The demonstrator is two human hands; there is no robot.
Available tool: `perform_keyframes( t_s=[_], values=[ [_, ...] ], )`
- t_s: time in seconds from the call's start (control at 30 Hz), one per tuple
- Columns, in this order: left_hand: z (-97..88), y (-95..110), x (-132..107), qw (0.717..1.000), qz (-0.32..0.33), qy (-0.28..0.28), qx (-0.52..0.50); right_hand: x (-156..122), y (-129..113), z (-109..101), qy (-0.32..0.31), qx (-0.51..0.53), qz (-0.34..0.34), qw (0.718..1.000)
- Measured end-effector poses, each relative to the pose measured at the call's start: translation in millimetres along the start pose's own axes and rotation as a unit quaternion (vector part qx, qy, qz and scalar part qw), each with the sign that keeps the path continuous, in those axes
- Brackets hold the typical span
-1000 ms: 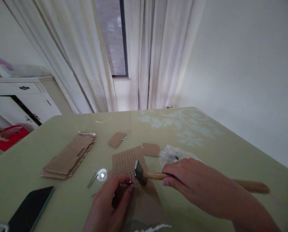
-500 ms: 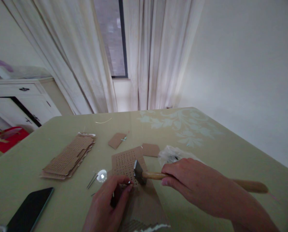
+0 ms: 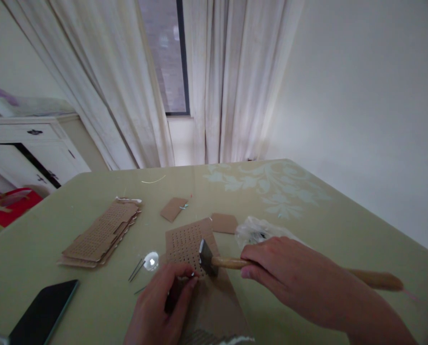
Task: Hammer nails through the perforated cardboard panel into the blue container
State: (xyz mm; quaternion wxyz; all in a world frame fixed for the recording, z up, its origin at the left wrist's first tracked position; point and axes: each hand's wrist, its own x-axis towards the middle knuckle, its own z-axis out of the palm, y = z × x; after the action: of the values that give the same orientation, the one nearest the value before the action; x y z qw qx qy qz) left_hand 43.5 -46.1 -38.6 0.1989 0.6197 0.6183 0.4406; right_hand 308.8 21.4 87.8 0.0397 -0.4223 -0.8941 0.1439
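My right hand [image 3: 289, 268] is wrapped round the wooden handle of a hammer [image 3: 208, 258]. The hammer's dark metal head is low over a piece of cardboard [image 3: 214, 304] punched with rows of small holes. On the cardboard's left edge, my left hand [image 3: 160, 302] pinches a small nail [image 3: 193, 274] between thumb and forefinger. Only the nail's shiny end shows; the fingers hide the rest. The hammer head is just right of the left fingertips, apart from them.
A stack of punched cardboard [image 3: 101, 235] lies at left, with a dark phone [image 3: 43, 311] nearer me. Thin metal nails [image 3: 137, 270] lie beside a small clear round dish [image 3: 151, 261]. Two small cardboard pieces [image 3: 173, 209] and a clear plastic bag [image 3: 252, 231] lie farther back.
Hardly anything differs. The hammer and my right hand have shifted very slightly to the right; the left hand keeps its pinch at the same place.
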Motion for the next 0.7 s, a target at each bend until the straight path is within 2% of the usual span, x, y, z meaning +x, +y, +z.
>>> perform_keyframes(
  t_s=[0.43, 0.7],
  values=[
    [-1.8, -2.9, -1.2, 1.0, 0.016, 0.002, 0.019, 0.2, -2.7, -1.0, -0.044, -0.012, 0.029, 0.999],
    [-1.9, -0.4, 0.5, 1.0, 0.019, 0.008, 0.02, 0.4, -1.7, -0.6, -0.005, 0.002, 0.009, 1.0]
  ],
)
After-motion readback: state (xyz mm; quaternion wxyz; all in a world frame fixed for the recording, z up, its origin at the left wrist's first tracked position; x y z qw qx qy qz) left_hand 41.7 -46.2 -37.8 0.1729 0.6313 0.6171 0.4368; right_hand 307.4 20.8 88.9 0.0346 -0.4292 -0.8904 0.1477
